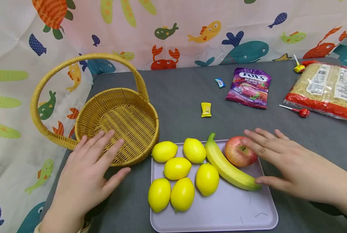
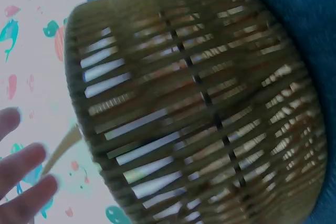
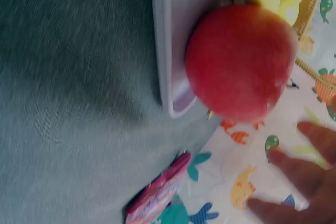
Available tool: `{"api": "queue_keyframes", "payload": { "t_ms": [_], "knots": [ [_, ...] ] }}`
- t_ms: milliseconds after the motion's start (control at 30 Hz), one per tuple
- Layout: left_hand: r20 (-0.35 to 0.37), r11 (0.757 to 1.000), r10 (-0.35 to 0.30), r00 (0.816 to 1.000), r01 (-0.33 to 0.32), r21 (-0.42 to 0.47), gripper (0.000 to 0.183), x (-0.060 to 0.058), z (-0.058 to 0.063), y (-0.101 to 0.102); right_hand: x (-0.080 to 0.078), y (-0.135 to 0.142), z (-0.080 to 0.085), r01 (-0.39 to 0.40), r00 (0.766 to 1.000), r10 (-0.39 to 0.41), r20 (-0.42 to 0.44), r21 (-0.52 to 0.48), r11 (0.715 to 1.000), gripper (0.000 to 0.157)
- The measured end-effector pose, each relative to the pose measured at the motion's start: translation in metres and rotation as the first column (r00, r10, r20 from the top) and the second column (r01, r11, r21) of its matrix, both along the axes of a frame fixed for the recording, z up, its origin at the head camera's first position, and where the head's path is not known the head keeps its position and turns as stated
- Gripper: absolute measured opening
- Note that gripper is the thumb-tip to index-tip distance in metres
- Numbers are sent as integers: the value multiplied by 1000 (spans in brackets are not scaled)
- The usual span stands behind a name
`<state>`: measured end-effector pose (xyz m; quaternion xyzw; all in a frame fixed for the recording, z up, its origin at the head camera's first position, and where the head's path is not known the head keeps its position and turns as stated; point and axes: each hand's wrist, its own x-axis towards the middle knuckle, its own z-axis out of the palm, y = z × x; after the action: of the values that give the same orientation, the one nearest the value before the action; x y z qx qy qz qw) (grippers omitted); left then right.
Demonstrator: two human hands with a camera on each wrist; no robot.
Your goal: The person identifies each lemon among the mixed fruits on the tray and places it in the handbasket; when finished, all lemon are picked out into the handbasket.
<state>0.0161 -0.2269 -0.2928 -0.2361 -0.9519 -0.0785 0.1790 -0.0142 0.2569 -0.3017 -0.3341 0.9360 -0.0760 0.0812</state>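
Observation:
My left hand (image 1: 87, 171), fingers spread, hovers over the near left side of a round wicker basket (image 1: 153, 129) with a tall arched handle. In the left wrist view the basket's woven side (image 2: 199, 98) fills most of the picture. Fingers of my right hand (image 1: 290, 161) stretch out above the right edge of a pale purple tray (image 1: 228, 213), holding nothing. An apple (image 1: 238, 152) and a banana (image 1: 225, 165) lie beside that hand, its thumb overlapping the banana's tip in the head view. Several lemons (image 1: 177, 168) fill the tray's left half.
Behind the tray lie a yellow candy (image 1: 206, 109), a blue candy (image 1: 220, 83) and a purple candy bag (image 1: 249, 88). Farther right are two lollipops (image 1: 304, 112) and a clear bag with red ends (image 1: 322, 87). A sea-animal curtain (image 1: 185, 42) borders the grey table's back and left.

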Motion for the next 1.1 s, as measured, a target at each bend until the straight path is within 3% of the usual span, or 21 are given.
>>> {"api": "queue_keyframes", "payload": {
  "t_ms": [33,100,200,233,300,367,433,500,600,667,800,933,1100],
  "knots": [
    [-90,998,-3,996,8,56,72,0,1,-1,1,-2,1,-38,999,36,-33,-72,997,87],
    [-272,986,29,962,16,163,58,-3,2,-2,1,-8,1,-132,987,109,-117,-209,969,65],
    [-472,950,142,870,15,313,44,-8,4,-6,1,-25,1,-252,961,192,-201,-339,906,46],
    [-517,933,186,835,15,360,39,-10,4,-8,1,-32,0,-277,955,212,-210,-365,889,44],
    [-542,895,284,791,-16,446,35,-12,5,-15,1,-46,-1,-321,944,252,-215,-403,857,43],
    [-518,860,353,779,-52,507,38,-12,7,-23,1,-59,-3,-358,932,295,-212,-413,837,39],
    [-462,823,403,790,-93,560,44,-12,8,-32,2,-70,-5,-383,924,333,-190,-409,829,37],
    [-377,787,431,820,-137,601,51,-12,8,-39,3,-79,-8,-410,912,376,-163,-398,821,40],
    [-277,742,426,861,-157,652,56,-13,6,-48,4,-91,-13,-419,906,410,-106,-372,829,46],
    [-226,713,422,878,-167,681,54,-14,3,-53,4,-98,-16,-418,904,423,-70,-363,833,44],
    [-177,675,436,882,-190,713,50,-16,-2,-60,4,-106,-21,-391,910,414,4,-316,864,43],
    [-141,654,443,885,-212,726,49,-18,-2,-63,3,-108,-24,-360,918,390,73,-260,896,49],
    [-132,634,401,907,-171,754,50,-17,-1,-66,2,-109,-30,-363,918,392,59,-270,892,50]
  ]
}}
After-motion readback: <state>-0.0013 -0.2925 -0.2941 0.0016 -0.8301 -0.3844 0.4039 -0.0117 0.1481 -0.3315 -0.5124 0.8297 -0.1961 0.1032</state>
